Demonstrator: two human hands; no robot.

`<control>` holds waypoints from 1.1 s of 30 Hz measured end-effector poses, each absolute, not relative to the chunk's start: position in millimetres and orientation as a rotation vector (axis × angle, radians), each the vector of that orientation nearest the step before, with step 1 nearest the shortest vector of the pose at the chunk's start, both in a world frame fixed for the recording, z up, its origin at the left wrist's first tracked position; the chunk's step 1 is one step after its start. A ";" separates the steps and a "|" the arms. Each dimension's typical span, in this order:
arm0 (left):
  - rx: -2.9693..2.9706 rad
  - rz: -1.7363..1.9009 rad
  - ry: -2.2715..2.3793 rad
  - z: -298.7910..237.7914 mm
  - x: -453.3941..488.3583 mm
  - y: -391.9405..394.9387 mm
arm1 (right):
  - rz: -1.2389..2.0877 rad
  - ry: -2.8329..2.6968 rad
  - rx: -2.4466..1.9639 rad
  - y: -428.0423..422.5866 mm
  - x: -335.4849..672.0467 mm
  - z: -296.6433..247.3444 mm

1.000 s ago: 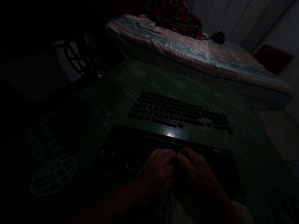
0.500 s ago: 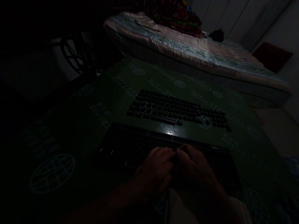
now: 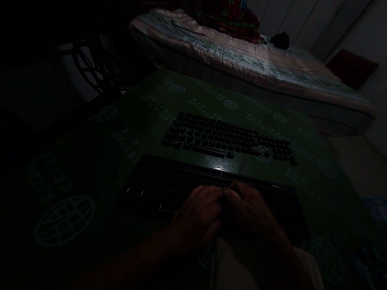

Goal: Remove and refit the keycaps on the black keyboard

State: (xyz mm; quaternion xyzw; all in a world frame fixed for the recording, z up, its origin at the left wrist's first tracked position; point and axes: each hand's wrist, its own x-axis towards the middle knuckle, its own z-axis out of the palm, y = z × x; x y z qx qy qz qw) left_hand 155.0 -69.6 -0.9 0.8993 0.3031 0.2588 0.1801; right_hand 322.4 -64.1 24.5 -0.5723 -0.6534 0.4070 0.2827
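The room is very dark. A black laptop keyboard deck (image 3: pixel 159 189) lies on a green printed mat (image 3: pixel 65 212) in front of me. My left hand (image 3: pixel 199 216) and my right hand (image 3: pixel 252 215) rest on its middle, knuckles up, fingers curled and pressed together where the two hands meet. Whatever sits between the fingertips is too dark and small to name. Beyond the deck, a separate black keyboard (image 3: pixel 224 138) lies flat on the mat, untouched.
A low bed (image 3: pixel 252 65) with a striped cover runs across the back, bearing a colourful cloth heap (image 3: pixel 221 5) and a small dark object (image 3: pixel 280 40). A red cushion (image 3: pixel 351 70) leans by the right wall. A black curved metal frame (image 3: pixel 91 62) stands at left.
Both hands stay pressed together on the deck; the fingertips have closed in slightly. The view has tilted a little, so everything sits slightly higher and more to the left in the picture.
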 end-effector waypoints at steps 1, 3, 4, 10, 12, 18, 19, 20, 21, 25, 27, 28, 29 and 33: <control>2.542 0.727 0.858 -1.1 154.9 -69.5 | 1.074 -1.770 -1.526 -63.9 322.6 24.5; 2.550 0.720 0.869 -1.4 154.7 -69.6 | 1.063 -1.795 -1.525 -63.7 323.1 25.0; 2.553 0.722 0.874 -1.5 154.6 -69.6 | 1.067 -1.794 -1.528 -63.6 323.4 25.4; 2.561 0.722 0.872 -1.3 155.2 -69.5 | 1.072 -1.756 -1.524 -64.8 323.1 26.9; 2.568 0.714 0.882 -1.7 155.9 -69.2 | 1.081 -1.726 -1.535 -65.3 322.1 26.0; 2.588 0.713 0.880 -1.5 156.7 -69.3 | 1.125 -1.620 -1.534 -64.9 322.5 20.4; 2.592 0.702 0.878 -1.4 156.6 -69.5 | 1.122 -1.605 -1.538 -64.7 322.9 19.6; 2.594 0.689 0.880 -1.3 156.6 -69.8 | 1.124 -1.587 -1.539 -64.6 323.1 19.1; 2.595 0.677 0.884 -1.3 156.7 -70.0 | 1.133 -1.565 -1.539 -64.6 323.2 18.7; 2.592 0.675 0.903 -1.0 157.3 -70.7 | 1.184 -1.476 -1.528 -65.5 322.2 19.0; 2.573 0.676 0.895 0.3 157.3 -70.8 | 1.223 -1.413 -1.516 -66.2 321.4 19.9; 2.557 0.676 0.885 1.1 157.2 -70.7 | 1.249 -1.376 -1.514 -66.6 321.0 20.5; 2.540 0.677 0.877 2.0 157.0 -70.5 | 1.272 -1.345 -1.512 -67.0 320.6 21.1; 2.506 0.665 0.877 2.7 156.5 -69.4 | 1.294 -1.334 -1.526 -69.3 319.4 24.5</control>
